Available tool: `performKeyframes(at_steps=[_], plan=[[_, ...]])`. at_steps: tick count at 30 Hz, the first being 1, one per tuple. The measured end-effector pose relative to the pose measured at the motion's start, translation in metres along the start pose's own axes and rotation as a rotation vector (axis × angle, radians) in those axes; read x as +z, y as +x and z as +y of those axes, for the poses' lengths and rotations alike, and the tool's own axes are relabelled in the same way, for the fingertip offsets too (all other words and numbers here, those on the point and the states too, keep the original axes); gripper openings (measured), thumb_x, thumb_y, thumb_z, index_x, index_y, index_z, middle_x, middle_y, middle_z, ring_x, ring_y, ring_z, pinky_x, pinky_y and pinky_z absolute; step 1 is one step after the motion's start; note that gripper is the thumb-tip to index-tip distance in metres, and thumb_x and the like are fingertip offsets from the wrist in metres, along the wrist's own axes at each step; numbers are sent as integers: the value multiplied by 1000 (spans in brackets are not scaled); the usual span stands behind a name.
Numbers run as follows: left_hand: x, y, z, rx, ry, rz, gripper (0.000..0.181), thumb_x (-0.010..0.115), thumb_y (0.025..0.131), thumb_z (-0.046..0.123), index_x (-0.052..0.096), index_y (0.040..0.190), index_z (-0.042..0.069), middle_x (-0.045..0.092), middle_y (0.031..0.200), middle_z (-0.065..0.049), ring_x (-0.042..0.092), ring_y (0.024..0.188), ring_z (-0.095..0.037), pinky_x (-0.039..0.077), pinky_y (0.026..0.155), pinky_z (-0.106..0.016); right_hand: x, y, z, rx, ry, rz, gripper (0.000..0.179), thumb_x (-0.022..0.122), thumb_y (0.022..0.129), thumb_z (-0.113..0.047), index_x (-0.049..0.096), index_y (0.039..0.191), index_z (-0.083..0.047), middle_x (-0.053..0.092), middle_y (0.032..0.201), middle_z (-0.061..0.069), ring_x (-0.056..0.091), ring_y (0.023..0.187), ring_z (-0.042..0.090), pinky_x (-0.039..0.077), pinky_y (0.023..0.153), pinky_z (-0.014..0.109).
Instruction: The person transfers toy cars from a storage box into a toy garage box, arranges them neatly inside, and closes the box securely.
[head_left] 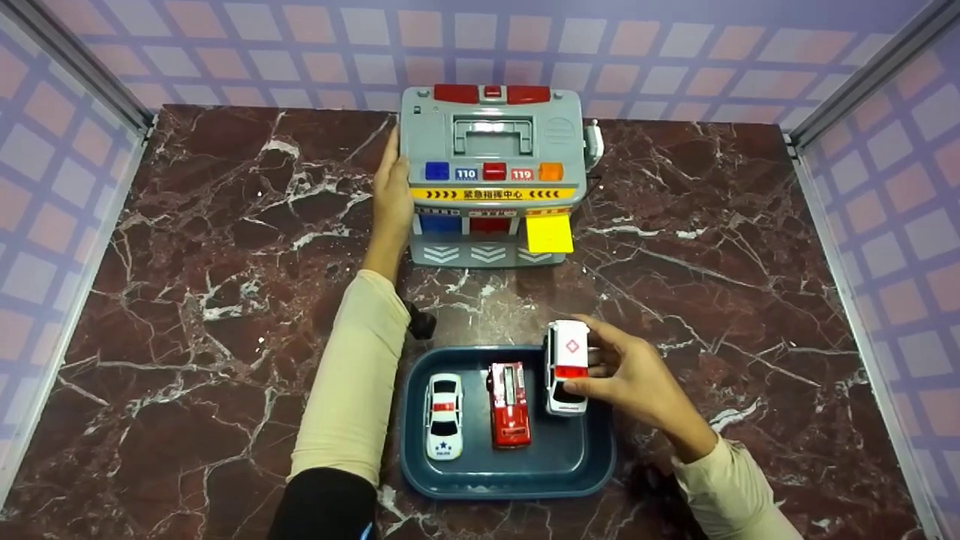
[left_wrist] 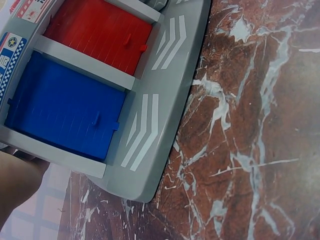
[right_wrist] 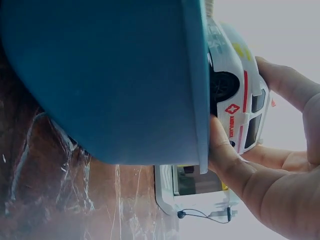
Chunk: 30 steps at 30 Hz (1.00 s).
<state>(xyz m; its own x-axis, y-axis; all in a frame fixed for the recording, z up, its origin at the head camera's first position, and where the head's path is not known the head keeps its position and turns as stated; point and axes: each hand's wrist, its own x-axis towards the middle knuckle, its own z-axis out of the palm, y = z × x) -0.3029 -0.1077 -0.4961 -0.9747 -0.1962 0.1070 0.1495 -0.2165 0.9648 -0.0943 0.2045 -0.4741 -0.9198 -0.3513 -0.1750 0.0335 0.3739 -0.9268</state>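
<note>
In the head view my right hand grips a white toy ambulance, thumb and fingers on its sides. The ambulance is over the right part of a dark blue tray; the right wrist view shows it just above the tray's rim. My left hand rests along the left side of a grey toy emergency station, its fingers partly hidden. On the station's front, the blue door and red door are down, and the yellow door is swung up.
Inside the tray lie a white toy police car and a red toy fire truck. Checkered panels wall the marbled tabletop at the back and both sides. A thin cord hangs at the station's right side.
</note>
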Motion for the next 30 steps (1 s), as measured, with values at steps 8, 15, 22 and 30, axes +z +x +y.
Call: performKeyframes(at_steps=[8, 15, 22, 30], plan=[[0, -2, 3, 2, 16, -10, 52, 26, 107, 5, 25, 159, 8, 32, 163, -7, 35, 147, -16, 30, 115, -15, -7, 6, 2, 27, 86, -56, 83, 83, 76, 3, 42, 147, 7, 60, 127, 30, 70, 101, 34, 62, 82, 32], [2, -1, 3, 4, -2, -13, 52, 27, 107, 5, 25, 159, 8, 32, 163, -7, 36, 146, -15, 29, 115, -14, -12, 11, 2, 34, 123, -106, 83, 82, 76, 4, 41, 147, 9, 63, 120, 31, 71, 100, 31, 62, 82, 33], [2, -1, 3, 7, 7, -9, 52, 26, 107, 5, 26, 159, 7, 33, 162, -8, 37, 146, -18, 32, 114, -14, -21, 18, 1, 42, 140, -143, 83, 80, 77, 4, 39, 149, 7, 61, 123, 33, 70, 104, 31, 62, 82, 35], [0, -3, 4, -15, 20, -4, 52, 27, 107, 6, 26, 159, 10, 34, 162, -7, 41, 144, -18, 35, 113, -16, -28, 27, 4, 69, 205, -148, 84, 77, 79, 6, 33, 151, 10, 59, 126, 34, 70, 107, 23, 61, 85, 35]])
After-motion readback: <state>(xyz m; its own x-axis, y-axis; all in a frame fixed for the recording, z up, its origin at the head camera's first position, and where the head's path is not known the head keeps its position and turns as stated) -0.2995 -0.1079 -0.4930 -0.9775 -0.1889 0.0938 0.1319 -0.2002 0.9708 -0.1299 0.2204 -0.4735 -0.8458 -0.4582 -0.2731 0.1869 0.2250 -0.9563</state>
